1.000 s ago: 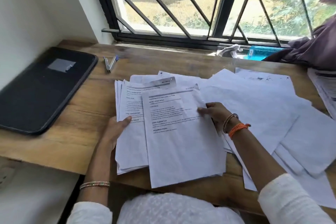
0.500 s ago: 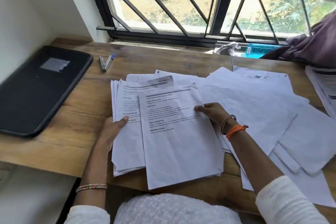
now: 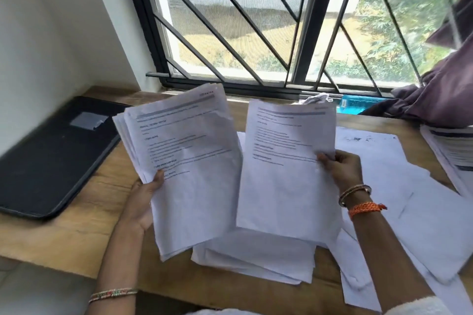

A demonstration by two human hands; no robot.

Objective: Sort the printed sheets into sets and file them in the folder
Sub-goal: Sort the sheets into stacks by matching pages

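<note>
We see both hands raised above the worktop (image 3: pixel 84 235), each grasping paper. The left hand (image 3: pixel 144 202) grips a fanned stack of printed sheets (image 3: pixel 184 161) along its left edge, thumb on the front page. The right hand (image 3: pixel 341 170) pinches a single sheet (image 3: pixel 284 169) by its right edge, just beside that stack. More loose sheets (image 3: pixel 256 256) lie under and right of both hands, and the black folder (image 3: pixel 51 161) rests flat left of the left hand.
</note>
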